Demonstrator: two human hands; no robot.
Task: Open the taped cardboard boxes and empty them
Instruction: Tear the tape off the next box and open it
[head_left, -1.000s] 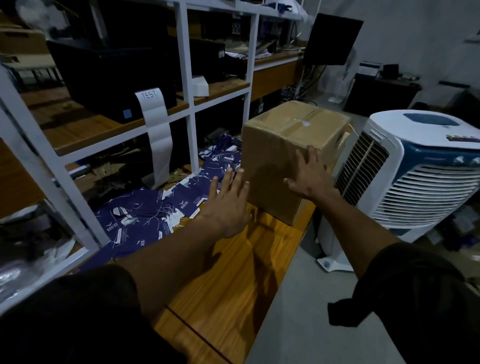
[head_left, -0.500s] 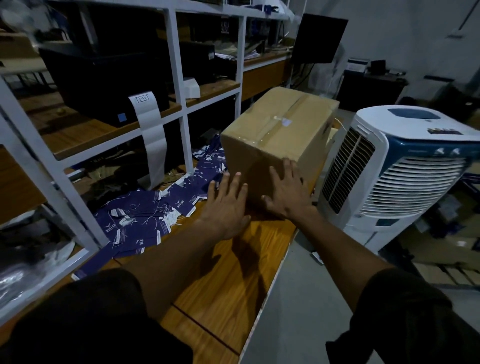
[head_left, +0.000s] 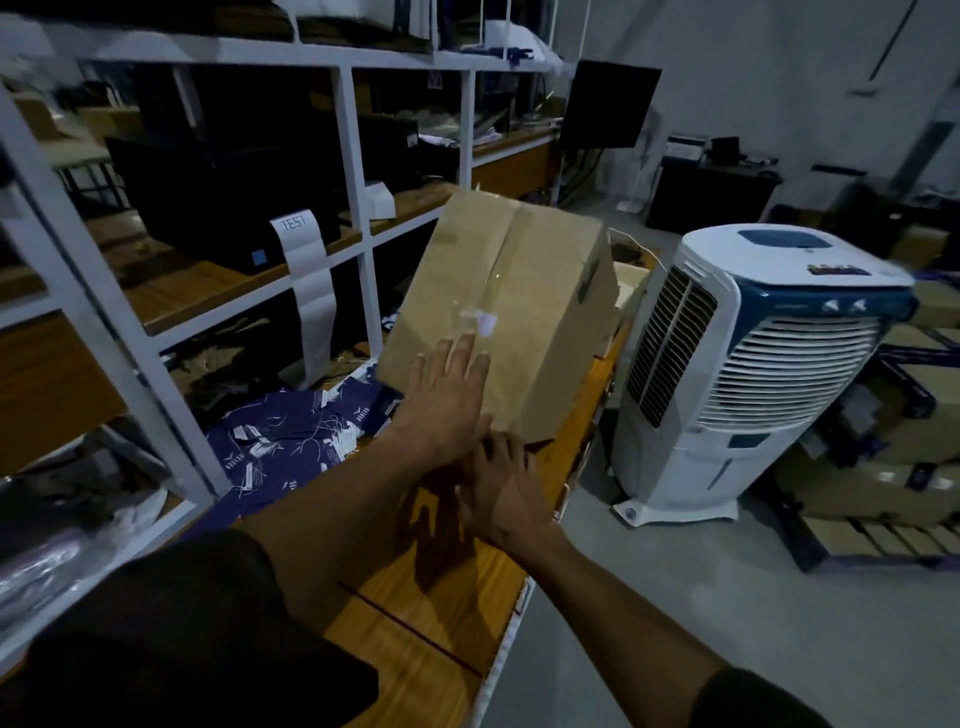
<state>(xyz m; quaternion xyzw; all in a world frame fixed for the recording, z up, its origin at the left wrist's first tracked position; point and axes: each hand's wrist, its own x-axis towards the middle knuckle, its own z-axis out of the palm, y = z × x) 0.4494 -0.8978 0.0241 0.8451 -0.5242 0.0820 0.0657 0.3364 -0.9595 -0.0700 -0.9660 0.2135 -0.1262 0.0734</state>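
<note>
Sitting at far left: white shelf frame (head_left: 358, 218) with a paper strip (head_left: 306, 291) marked TEST hanging from it. Lying below, on the wooden surface (head_left: 415, 613): blue printed cards (head_left: 291, 441). Tilting on that surface, right of the cards: taped cardboard box (head_left: 504, 312), tape seam facing up. Resting flat on its near face: left hand (head_left: 447, 410), fingers (head_left: 467, 358) straight and spread. Reaching at the box's near bottom edge: right hand (head_left: 504, 488), fingers loosely bent, gripping nothing visible. Standing on the floor at right: white and blue air cooler (head_left: 753, 364).
</note>
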